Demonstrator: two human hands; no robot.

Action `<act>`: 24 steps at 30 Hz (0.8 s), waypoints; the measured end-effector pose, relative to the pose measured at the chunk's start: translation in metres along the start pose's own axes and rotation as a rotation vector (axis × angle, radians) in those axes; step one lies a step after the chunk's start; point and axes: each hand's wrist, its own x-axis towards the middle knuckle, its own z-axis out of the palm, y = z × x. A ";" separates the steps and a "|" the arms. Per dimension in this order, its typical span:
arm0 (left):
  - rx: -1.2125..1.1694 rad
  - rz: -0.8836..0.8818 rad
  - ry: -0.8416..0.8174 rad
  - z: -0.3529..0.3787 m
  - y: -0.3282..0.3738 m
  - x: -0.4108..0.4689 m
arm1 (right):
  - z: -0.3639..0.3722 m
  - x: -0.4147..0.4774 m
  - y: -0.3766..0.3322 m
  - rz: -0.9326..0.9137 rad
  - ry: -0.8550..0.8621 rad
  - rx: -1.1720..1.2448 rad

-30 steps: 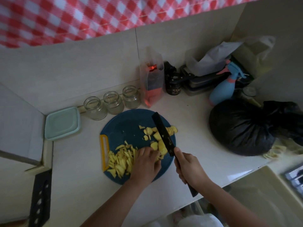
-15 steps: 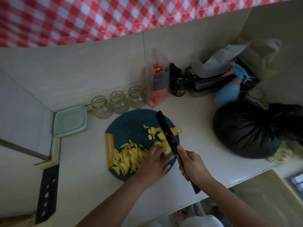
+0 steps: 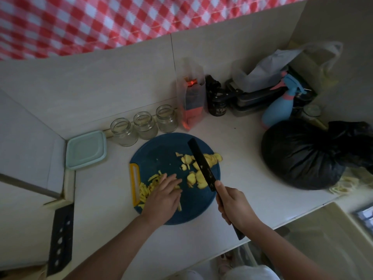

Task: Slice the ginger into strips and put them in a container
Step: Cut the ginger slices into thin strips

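Note:
A round dark blue cutting board with a yellow handle slot lies on the pale counter. Yellow ginger strips are piled at its left side, and thicker ginger slices lie right of centre. My left hand rests flat on the strip pile, fingers extended, covering part of it. My right hand grips the handle of a black knife, whose blade lies across the slices. A pale green lidded container stands left of the board.
Three glass jars line the wall behind the board. A bag of packets, a dark jar, a blue spray bottle and a black tied bag crowd the back right. A second black knife lies at the left.
My left hand has slid left from the slices by the blade onto the pile of strips. The knife has stayed over the slices.

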 end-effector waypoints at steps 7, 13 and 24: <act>0.090 0.032 -0.072 0.009 0.014 0.010 | 0.002 0.001 -0.003 0.002 -0.003 -0.022; -0.071 -0.041 -0.029 -0.008 -0.003 0.011 | 0.004 0.005 0.000 -0.009 -0.014 -0.100; -0.069 -0.291 0.010 -0.066 -0.006 0.011 | 0.010 0.024 -0.020 -0.330 -0.063 -1.103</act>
